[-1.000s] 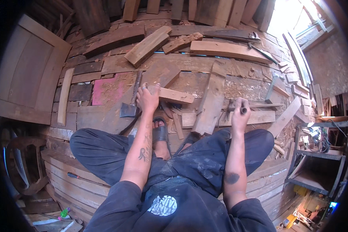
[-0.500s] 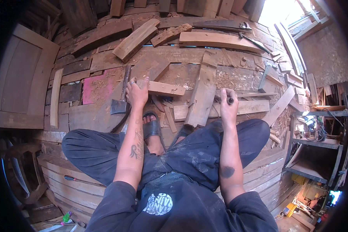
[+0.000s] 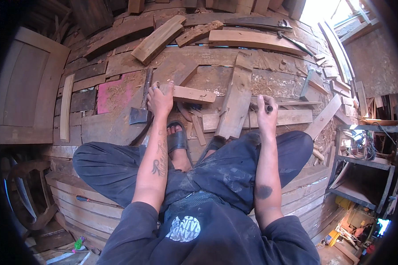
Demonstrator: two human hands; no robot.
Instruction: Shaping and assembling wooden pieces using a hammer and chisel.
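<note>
My left hand (image 3: 160, 100) is closed around the left end of a short wooden block (image 3: 194, 94), its thumb raised at the block's edge. Just left of it lies an axe (image 3: 139, 115) with a dark head, its handle running up beside my fingers. My right hand (image 3: 268, 115) is closed on a dark, round-ended tool handle (image 3: 269, 108); a short shaft juts out left, and its tip cannot be made out. Between my hands a thick wooden beam (image 3: 234, 99) lies lengthwise across a flatter plank (image 3: 292, 117).
Beyond my hands lie several timber pieces (image 3: 159, 39), a handsaw (image 3: 261, 22) and a hammer (image 3: 296, 43). A wooden cabinet panel (image 3: 24, 88) stands at left, a metal-framed shelf (image 3: 362, 163) at right. A screwdriver (image 3: 95, 201) lies left of my knee. Shavings litter the floor.
The whole view has shifted slightly. My right hand has turned a little with the dark tool still in it. My left hand stays on the wooden block.
</note>
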